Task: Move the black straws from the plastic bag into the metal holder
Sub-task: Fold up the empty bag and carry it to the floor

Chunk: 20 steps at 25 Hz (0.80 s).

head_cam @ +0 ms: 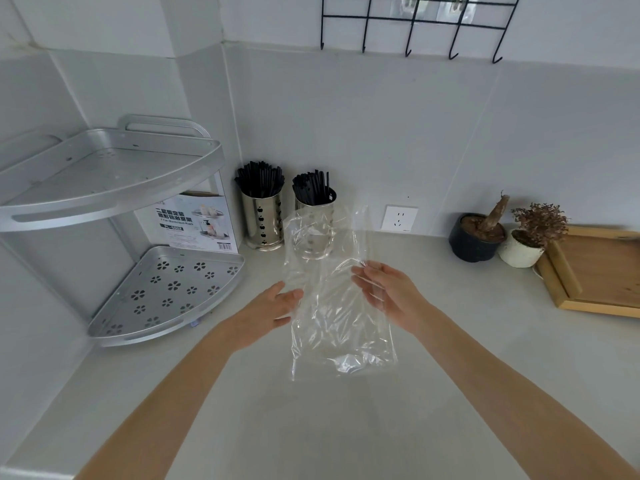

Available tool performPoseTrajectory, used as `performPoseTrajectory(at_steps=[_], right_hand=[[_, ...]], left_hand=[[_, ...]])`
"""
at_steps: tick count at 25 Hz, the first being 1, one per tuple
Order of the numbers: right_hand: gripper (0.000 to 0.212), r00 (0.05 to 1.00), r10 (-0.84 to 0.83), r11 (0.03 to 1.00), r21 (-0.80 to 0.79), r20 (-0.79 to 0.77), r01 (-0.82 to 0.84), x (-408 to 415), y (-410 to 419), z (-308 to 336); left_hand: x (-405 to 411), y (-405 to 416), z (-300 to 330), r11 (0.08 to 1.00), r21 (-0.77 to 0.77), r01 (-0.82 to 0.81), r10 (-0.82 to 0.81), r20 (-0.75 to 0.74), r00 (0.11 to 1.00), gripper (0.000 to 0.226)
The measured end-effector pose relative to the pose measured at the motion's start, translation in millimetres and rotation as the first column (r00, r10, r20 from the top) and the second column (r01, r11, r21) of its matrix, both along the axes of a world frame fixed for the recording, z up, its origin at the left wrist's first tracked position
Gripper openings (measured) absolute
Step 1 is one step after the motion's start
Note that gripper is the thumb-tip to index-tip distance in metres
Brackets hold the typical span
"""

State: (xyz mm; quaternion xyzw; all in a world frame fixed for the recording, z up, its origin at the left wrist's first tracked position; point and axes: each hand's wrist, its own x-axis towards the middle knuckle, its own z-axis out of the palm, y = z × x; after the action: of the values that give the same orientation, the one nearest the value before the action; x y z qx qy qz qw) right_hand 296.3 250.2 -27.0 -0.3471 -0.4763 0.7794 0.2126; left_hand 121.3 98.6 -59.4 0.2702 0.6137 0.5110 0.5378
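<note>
A clear plastic bag [341, 327] hangs upright between my hands above the counter and looks empty. My right hand [388, 292] grips its right side, fingers behind the film. My left hand [273, 306] touches the bag's left edge with its fingers spread. Two perforated metal holders stand against the back wall: the left holder [262, 223] and the right holder [313, 207], which is partly behind the bag. Each holds a bunch of black straws: the left bunch [259, 180], the right bunch [311, 188].
A two-tier silver corner rack [114, 188] with a product card stands at the left. Two small plant pots [476, 237] and a wooden tray [595, 271] sit at the right. A wall socket [399, 218] and a black hook rail [412, 26] are on the wall.
</note>
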Motion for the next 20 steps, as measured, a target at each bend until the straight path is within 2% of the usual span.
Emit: performPoseTrajectory(at_steps=[1, 3, 4, 5, 8, 13, 17, 20], right_hand=[[0.012, 1.000, 0.010, 0.999, -0.031, -0.016, -0.010, 1, 0, -1], [0.013, 0.998, 0.034, 0.994, -0.102, -0.056, -0.040, 2, -1, -3], [0.015, 0.996, 0.050, 0.990, -0.131, -0.072, -0.059, 2, -1, -3], [0.017, 0.995, 0.068, 0.986, -0.145, -0.077, -0.078, 3, -1, -3], [0.015, 0.995, 0.076, 0.987, -0.136, -0.061, -0.084, 4, 1, -5], [0.011, 1.000, 0.024, 0.990, -0.140, -0.018, -0.027, 6, 3, -13], [0.016, 0.982, 0.156, 0.987, -0.053, 0.103, -0.151, 13, 1, -20], [0.016, 0.979, 0.164, 0.986, -0.005, 0.124, -0.165, 18, 1, -21]], left_hand=[[1, 1, 0, 1.000, -0.009, 0.003, -0.003, 0.026, 1.000, 0.118], [7, 2, 2, 1.000, -0.019, -0.017, 0.018, 0.062, 0.998, 0.047], [9, 2, 3, 0.999, -0.034, -0.011, 0.013, 0.065, 0.998, 0.026], [12, 1, 5, 0.999, -0.050, 0.006, -0.004, 0.055, 0.999, 0.018], [11, 0, 3, 0.998, -0.055, 0.022, -0.022, 0.001, 1.000, 0.022], [4, -1, 2, 0.998, 0.013, -0.060, 0.061, -0.100, 0.993, 0.014], [-4, -4, 6, 0.990, 0.046, -0.133, 0.137, -0.081, 0.987, 0.009], [-8, -8, 8, 0.991, 0.040, -0.128, 0.131, -0.103, 0.986, 0.006]])
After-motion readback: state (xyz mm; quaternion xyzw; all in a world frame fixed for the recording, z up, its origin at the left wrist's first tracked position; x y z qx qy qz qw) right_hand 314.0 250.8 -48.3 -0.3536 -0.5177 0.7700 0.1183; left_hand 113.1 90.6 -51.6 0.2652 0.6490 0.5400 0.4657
